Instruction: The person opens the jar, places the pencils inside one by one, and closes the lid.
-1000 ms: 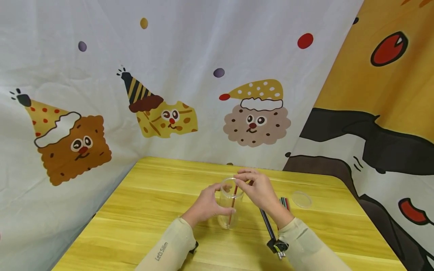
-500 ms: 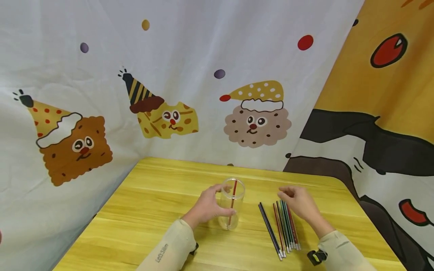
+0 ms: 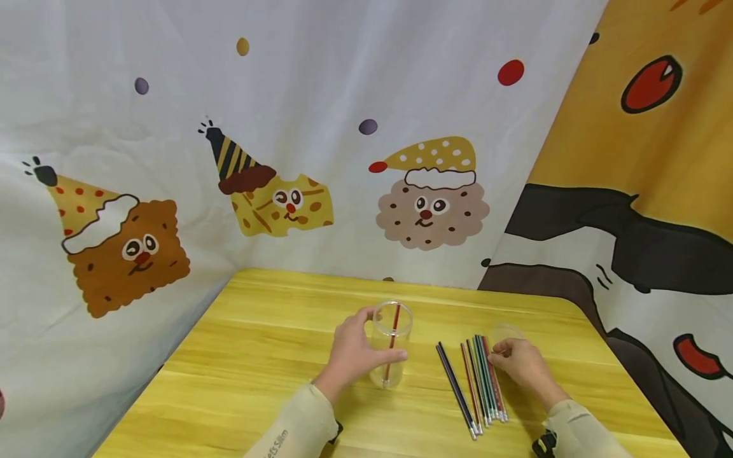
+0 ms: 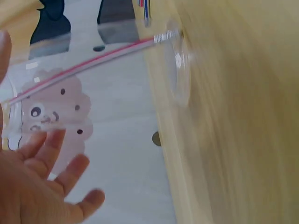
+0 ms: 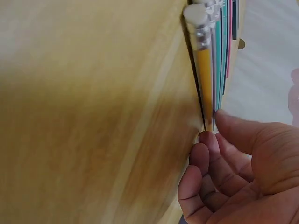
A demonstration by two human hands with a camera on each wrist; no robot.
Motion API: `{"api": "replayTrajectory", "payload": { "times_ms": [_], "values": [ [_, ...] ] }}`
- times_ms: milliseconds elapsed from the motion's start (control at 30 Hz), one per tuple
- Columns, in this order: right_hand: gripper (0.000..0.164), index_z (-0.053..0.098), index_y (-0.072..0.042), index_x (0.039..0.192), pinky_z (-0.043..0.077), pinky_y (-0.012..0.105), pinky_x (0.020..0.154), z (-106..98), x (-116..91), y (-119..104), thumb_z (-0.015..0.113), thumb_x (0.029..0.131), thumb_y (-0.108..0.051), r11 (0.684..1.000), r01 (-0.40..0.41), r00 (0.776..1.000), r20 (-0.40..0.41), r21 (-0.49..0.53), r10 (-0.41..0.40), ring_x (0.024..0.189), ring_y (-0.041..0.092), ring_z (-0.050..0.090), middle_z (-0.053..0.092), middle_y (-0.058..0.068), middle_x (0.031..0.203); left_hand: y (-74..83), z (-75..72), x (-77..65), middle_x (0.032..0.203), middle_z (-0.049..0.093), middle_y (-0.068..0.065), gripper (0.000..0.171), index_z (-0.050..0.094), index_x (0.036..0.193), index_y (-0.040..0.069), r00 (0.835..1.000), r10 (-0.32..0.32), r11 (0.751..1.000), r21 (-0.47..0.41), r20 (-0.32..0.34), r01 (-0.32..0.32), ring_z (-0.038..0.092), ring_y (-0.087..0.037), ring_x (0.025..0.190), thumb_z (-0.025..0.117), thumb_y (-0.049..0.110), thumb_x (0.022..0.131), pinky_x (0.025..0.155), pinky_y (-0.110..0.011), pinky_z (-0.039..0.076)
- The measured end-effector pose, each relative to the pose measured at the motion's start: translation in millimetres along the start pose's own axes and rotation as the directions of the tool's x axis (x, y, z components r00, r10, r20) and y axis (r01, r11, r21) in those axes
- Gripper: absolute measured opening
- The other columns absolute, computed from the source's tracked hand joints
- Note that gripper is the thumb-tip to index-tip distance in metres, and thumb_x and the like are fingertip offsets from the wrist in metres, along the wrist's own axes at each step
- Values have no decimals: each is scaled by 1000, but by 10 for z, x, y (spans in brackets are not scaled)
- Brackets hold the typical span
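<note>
Tabletop, pencil against right fingers

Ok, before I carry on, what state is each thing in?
Clear jar: upright, uncapped.
Red pencil: inside it, leaning, eraser end down.
Dark pencils: lying, angled away from the others.
Other pencils: lying roughly side by side.
Clear disc: on the table, partly hidden.
Left hand: at the jar's side, fingers spread.
Right hand: fingers curled at the end of a pencil; grip unclear.

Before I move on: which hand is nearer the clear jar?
Left. The left hand spreads partly around the clear jar; the right hand is off to the jar's right, at the pencils.
</note>
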State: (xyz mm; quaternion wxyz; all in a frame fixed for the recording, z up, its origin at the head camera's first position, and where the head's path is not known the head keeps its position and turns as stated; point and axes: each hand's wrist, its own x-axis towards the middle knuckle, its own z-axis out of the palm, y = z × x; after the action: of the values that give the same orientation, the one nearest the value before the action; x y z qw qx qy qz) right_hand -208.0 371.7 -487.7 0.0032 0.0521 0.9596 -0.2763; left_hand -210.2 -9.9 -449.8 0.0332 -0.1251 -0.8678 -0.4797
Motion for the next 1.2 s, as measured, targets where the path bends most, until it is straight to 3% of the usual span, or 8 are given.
{"api": "replayTrajectory", "payload": {
  "times_ms": [267, 500, 733, 833, 867, 1067, 1100, 1200],
  "values": [
    [28, 72, 6, 113, 58, 38, 71, -22, 13, 15, 79, 95, -15, 999, -28, 1000, -7, 22, 28, 88, 26, 69, 76, 19, 102, 85, 117, -65, 138, 70, -5, 91, 64, 138, 23, 990, -72, 996, 44, -124, 78, 51, -42, 143, 96, 66, 64, 119, -64, 41],
    [44, 68, 15, 120, 61, 52, 82, -92, 89, -14, 80, 91, -15, 999, -39, 999, 35, -24, 40, 101, 42, 71, 72, 33, 117, 83, 144, -59, 128, 74, -1, 84, 67, 135, 18, 982, -5, 998, 67, -187, 18, 60, -36, 132, 99, 57, 67, 124, -62, 30],
    [27, 67, 6, 100, 49, 36, 67, -94, 131, -62, 79, 85, -13, 996, -70, 995, 62, -48, 73, 80, 26, 57, 67, 20, 95, 61, 173, -47, 127, 75, -2, 81, 68, 130, 17, 980, 8, 998, 59, -199, 4, 61, -34, 130, 99, 56, 66, 125, -61, 29],
    [30, 68, 10, 106, 53, 37, 68, -110, 95, -76, 76, 89, -14, 998, -53, 996, 63, -43, 56, 83, 28, 62, 69, 23, 99, 50, 190, -50, 124, 75, -2, 79, 68, 127, 18, 980, 10, 998, 62, -198, 2, 62, -34, 128, 98, 58, 66, 124, -61, 30],
    [24, 68, 8, 99, 51, 36, 64, -122, 82, -78, 74, 92, -14, 999, -41, 997, 59, -28, 43, 77, 26, 60, 68, 20, 92, 46, 193, -53, 123, 75, -2, 78, 68, 126, 18, 980, 10, 998, 63, -198, 2, 62, -35, 128, 98, 58, 66, 124, -61, 30],
    [39, 65, 13, 130, 60, 40, 72, -451, 12, -290, 59, 106, -17, 992, 0, 998, 55, 126, -7, 85, 26, 69, 72, 28, 113, 22, 196, -70, 131, 73, -3, 78, 69, 126, 21, 979, -35, 999, 31, -200, 42, 57, -38, 134, 98, 59, 65, 118, -65, 39],
    [49, 56, 14, 144, 63, 43, 80, -526, -2, -358, 60, 108, -19, 987, 4, 999, 48, 159, -12, 97, 29, 72, 69, 31, 129, 21, 197, -72, 132, 72, -3, 78, 69, 127, 22, 979, -44, 999, 22, -197, 50, 56, -38, 135, 98, 59, 66, 117, -66, 41],
    [50, 54, 12, 145, 65, 37, 85, -713, -36, -591, 61, 109, -22, 966, 56, 998, -14, 251, -54, 102, 28, 75, 70, 29, 128, 22, 203, -71, 134, 72, -1, 76, 69, 128, 23, 981, -50, 999, 8, -185, 52, 55, -39, 137, 99, 57, 66, 115, -66, 43]
  ]
}}
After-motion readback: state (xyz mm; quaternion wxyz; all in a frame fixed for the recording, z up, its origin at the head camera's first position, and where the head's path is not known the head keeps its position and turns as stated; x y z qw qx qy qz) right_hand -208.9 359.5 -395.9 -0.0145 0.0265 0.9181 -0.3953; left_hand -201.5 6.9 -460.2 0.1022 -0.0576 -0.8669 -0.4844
